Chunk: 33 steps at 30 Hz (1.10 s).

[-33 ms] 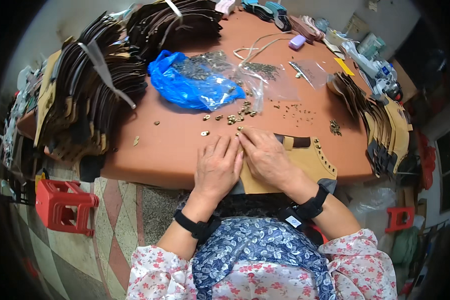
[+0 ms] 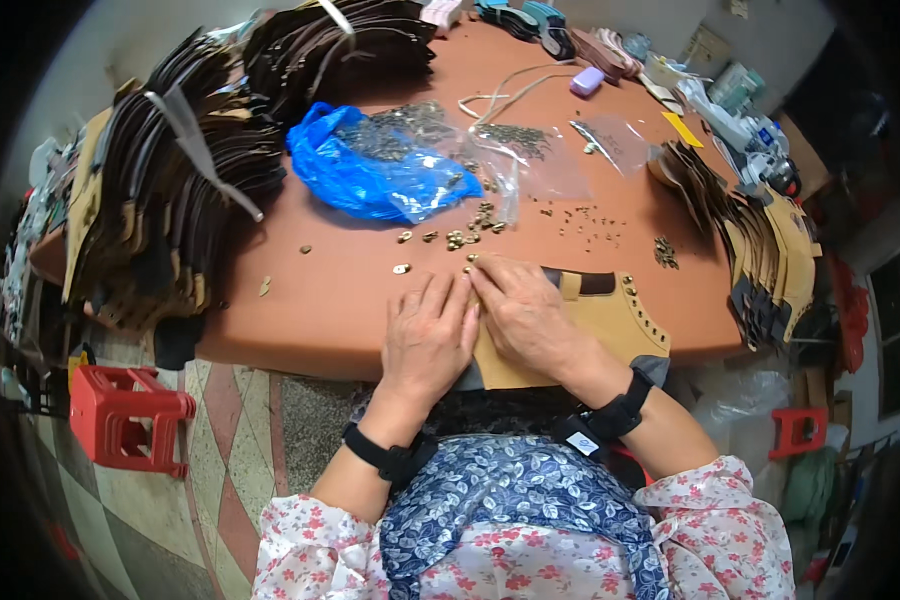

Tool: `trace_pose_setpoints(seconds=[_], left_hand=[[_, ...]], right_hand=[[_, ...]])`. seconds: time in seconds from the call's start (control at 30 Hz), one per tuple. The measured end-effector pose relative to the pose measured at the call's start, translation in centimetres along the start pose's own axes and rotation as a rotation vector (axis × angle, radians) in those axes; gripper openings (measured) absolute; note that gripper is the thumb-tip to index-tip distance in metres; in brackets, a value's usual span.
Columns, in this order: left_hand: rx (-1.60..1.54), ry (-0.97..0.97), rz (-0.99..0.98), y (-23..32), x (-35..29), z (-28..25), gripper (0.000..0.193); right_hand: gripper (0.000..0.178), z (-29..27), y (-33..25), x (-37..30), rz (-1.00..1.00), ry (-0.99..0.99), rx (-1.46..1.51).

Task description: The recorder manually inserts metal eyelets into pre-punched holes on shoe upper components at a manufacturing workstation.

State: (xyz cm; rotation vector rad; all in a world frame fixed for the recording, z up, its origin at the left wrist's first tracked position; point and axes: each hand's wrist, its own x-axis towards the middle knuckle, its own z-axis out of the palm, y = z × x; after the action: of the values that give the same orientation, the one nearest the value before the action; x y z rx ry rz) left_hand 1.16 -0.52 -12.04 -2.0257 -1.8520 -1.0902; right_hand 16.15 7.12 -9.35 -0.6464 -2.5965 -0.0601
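Observation:
A tan shoe upper (image 2: 600, 325) with dark patches lies at the table's near edge. A row of small brass fittings runs along its right edge. My right hand (image 2: 525, 315) rests on it, fingers closed and pointing forward. Beside the right fingertips, two small brass fittings (image 2: 471, 258) show at the upper's far left corner. Against the upper's left edge lies my left hand (image 2: 428, 330), its fingers close together and its thumb next to the right fingers. What the fingertips pinch is partly hidden.
Loose brass fittings (image 2: 457, 240) lie ahead, near a blue plastic bag (image 2: 335, 165). Tied stacks of uppers stand left (image 2: 175, 170) and far left (image 2: 340, 50); another stack of uppers (image 2: 770, 250) stands right. A small pile of fittings (image 2: 666, 252) and a red stool (image 2: 125, 410) flank me.
The whole scene has shifted slightly to the left in view. Both hands keep the same place on the upper.

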Motion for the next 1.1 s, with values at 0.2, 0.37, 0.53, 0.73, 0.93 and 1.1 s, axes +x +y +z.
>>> trace_pose_setpoints(seconds=[0.2,0.37,0.53,0.73,0.93,1.1], left_hand=[[0.013,-0.028,-0.008,0.1,-0.1,-0.5,0.032],[0.055,-0.042,0.022,-0.2,-0.2,-0.1,0.033],[0.049,-0.072,0.041,-0.1,0.2,-0.1,0.034],[0.055,-0.059,0.034,-0.7,-0.3,-0.6,0.030],[0.054,-0.067,0.044,-0.4,-0.1,-0.1,0.030],[0.055,-0.104,0.030,-0.7,-0.3,-0.1,0.033]], right_hand=[[0.035,0.0,-0.5,0.3,0.070,-0.002,0.102],[0.032,0.1,-0.2,0.3,0.061,-0.023,0.105],[0.032,0.1,0.2,-0.1,0.089,-0.023,0.123],[0.033,-5.5,2.4,-3.6,0.333,0.094,0.175],[0.038,-7.9,6.4,-11.8,0.565,0.089,-0.127],[0.040,-7.1,6.7,-12.3,0.548,0.051,-0.172]])
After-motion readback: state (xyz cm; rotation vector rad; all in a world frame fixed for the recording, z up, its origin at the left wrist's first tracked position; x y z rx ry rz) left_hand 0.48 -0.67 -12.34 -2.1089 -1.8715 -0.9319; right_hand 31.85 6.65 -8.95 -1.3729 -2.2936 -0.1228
